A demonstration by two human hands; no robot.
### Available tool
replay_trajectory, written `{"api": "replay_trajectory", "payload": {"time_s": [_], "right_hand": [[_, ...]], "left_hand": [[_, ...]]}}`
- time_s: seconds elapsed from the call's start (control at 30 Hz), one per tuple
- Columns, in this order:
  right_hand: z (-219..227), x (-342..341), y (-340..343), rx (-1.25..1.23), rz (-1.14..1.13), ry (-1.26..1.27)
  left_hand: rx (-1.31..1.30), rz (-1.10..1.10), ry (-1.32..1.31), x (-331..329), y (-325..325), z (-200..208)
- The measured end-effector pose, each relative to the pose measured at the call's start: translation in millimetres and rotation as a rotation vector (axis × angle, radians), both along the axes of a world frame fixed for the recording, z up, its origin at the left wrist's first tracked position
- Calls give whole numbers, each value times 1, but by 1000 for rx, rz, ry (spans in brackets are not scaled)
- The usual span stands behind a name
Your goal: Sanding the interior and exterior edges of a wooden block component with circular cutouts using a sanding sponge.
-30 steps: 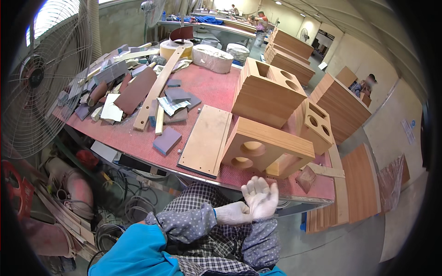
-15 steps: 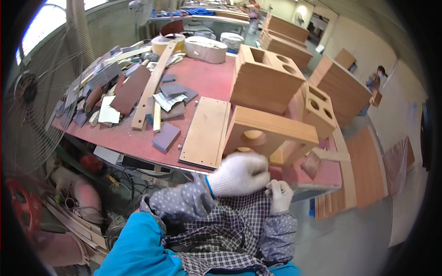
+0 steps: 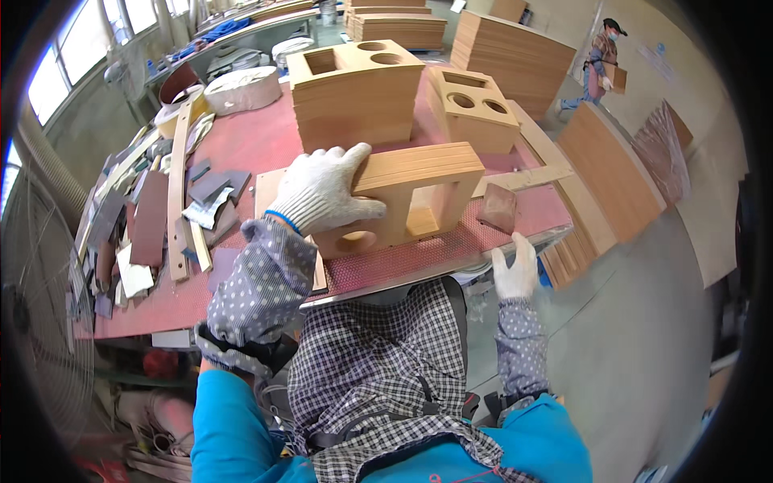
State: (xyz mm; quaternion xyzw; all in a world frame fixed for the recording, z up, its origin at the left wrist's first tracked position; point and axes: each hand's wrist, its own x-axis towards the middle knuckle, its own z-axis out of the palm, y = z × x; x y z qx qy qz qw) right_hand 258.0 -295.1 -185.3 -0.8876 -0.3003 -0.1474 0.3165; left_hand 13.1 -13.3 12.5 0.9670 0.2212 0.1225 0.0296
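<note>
Observed from where I stand: the board stack (image 3: 394,224) is on edge, upright, on the red table (image 3: 378,271), close to the front rim. The left hand (image 3: 328,191) lies over its upper left corner, thumb against the front face, forefinger along the top, the two spread wide. Whether the remaining fingers bear on the back cannot be told, since the stack and glove hide them. The right hand (image 3: 516,267) is beyond the stack's right end and nearer the wearer, thumb and forefinger parted, nothing between them. It is just beside the brown pad (image 3: 497,208), which rests to the right of the stack; contact could not be confirmed.

Behind the stack are a larger block (image 3: 354,105) and, farther right, a smaller block (image 3: 481,129). Grey pads (image 3: 211,187) lie well to its left.

Assessment: the stack's narrow footing probably makes it liable to tip, so the left hand should press downward, not forward toward the rim. Thumb and fingers ought to oppose each other across the thickness, keeping boards flush. Any hold on the pad would be surest by its sides, leaving its underside free.
</note>
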Motion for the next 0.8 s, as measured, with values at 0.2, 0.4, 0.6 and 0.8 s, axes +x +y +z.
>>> {"api": "replay_trajectory", "payload": {"time_s": [0.2,0.4,0.6,0.8], "right_hand": [[-6,43,27,-133,-140,-34],[-2,60,63,-323,-230,4],[28,30,77,-100,-122,146],[22,20,65,290,102,265]], "left_hand": [[3,65,5,4,-9,-1],[-4,83,9,7,-12,-3],[-22,97,4,-1,-7,-2],[-21,78,27,6,-11,0]]}}
